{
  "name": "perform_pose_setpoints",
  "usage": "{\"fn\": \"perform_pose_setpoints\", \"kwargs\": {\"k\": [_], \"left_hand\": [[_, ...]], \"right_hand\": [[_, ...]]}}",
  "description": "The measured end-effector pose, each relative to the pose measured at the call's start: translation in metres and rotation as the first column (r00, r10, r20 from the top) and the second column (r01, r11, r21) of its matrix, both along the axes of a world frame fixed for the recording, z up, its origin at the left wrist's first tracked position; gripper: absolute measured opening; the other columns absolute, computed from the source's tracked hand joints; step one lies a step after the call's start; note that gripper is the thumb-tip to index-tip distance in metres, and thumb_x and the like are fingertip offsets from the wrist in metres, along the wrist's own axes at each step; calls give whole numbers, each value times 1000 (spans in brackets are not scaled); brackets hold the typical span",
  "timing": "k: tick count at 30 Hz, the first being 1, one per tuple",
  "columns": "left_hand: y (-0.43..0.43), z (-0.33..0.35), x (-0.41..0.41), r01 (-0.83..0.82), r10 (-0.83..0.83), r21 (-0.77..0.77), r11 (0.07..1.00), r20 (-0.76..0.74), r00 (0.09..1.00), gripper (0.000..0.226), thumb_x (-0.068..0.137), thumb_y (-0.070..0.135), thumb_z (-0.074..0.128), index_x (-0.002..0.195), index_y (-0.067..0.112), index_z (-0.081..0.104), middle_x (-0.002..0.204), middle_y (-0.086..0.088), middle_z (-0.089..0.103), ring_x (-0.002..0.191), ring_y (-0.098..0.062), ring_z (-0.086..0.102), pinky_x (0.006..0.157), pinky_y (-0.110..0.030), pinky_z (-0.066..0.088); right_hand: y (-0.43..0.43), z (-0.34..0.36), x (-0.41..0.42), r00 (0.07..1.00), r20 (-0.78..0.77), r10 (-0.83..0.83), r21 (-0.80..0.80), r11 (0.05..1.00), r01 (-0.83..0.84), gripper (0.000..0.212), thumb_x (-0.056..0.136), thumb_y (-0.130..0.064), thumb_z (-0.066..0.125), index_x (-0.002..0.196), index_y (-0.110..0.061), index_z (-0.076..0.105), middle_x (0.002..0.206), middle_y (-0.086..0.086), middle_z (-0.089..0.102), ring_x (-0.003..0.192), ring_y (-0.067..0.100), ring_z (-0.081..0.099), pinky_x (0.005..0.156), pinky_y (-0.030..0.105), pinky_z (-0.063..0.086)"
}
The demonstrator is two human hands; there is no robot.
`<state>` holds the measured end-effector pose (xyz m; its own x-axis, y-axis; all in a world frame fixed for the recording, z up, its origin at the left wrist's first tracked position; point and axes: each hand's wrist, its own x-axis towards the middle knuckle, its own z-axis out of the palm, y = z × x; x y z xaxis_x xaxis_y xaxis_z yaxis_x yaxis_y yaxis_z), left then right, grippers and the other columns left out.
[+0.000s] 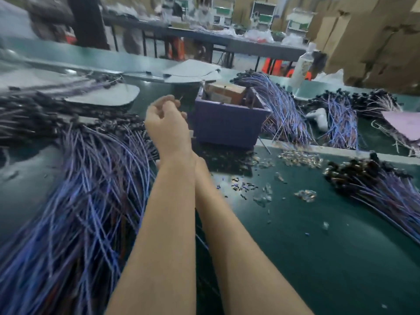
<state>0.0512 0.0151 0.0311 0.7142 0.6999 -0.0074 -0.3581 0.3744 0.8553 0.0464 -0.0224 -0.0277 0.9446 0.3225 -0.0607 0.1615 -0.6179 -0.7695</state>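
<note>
Purple-blue wire heap [91, 189]: fanned over the left half of the green tabletop [318, 258], black ends toward the far side; it runs under both forearms.
Left hand [167, 120]: raised above the heap, just left of the purple box [227, 126], fingers curled in, the grip closed to a pinch at thumb and fingertips.
Thin lead [181, 98]: a fine sliver stands up out of that pinch; it is blurred, so I cannot tell more about it.
Right hand [201, 165]: passes beneath the left wrist and is mostly hidden; I cannot tell whether its grip is open or has hold of anything.
Doing it well: one piece seems to be being picked out. Pinch close to the tip, lift straight up so neighbouring strands do not drag along, and uncross the arms before the next reach.
Edges: the box wall stands close to the right of the knuckles, and a swing that way would likely knock it.
Loose bits [300, 159]: small clear and dark pieces lie right of the arms; a sweeping forearm could scatter them.
Open room: the bare green at lower right, between the arms and the right-hand bundle [375, 185], looks the freest path.
</note>
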Motion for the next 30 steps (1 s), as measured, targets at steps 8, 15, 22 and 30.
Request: {"fn": "perform_pose_setpoints", "kwargs": {"k": [8,15,22,30], "left_hand": [[26,-4,-8,-49,48,-40,998,-9,999,23,92,3,41,83,19,55,80,4,60,56,-5,50,60,-20,41],[-3,-4,-4,-89,86,49,995,66,994,20,93,3,41,88,18,53,70,3,57,60,-9,49,59,-22,40],[-79,-7,-6,788,-675,542,293,-466,572,30,101,35,38,94,14,59,84,-3,70,74,-13,69,73,-25,52],[-97,-44,7,554,-506,777,299,-363,783,22,96,17,51,88,7,69,68,2,61,51,2,50,51,-13,39]], "right_hand": [[31,3,3,993,-104,-62,2,998,62,33,97,-18,44,64,-13,43,67,2,43,81,25,44,69,31,33],[-38,44,4,956,-57,-287,664,704,251,8,96,-9,50,94,-5,57,60,-4,63,51,2,60,54,18,49],[-148,62,3,801,-247,-545,961,-31,275,11,102,-10,39,92,-14,43,60,-1,70,58,11,67,62,23,55],[-165,3,3,853,-129,-506,800,455,391,22,97,-21,52,77,-18,62,69,-4,64,60,9,57,53,18,43]]}}
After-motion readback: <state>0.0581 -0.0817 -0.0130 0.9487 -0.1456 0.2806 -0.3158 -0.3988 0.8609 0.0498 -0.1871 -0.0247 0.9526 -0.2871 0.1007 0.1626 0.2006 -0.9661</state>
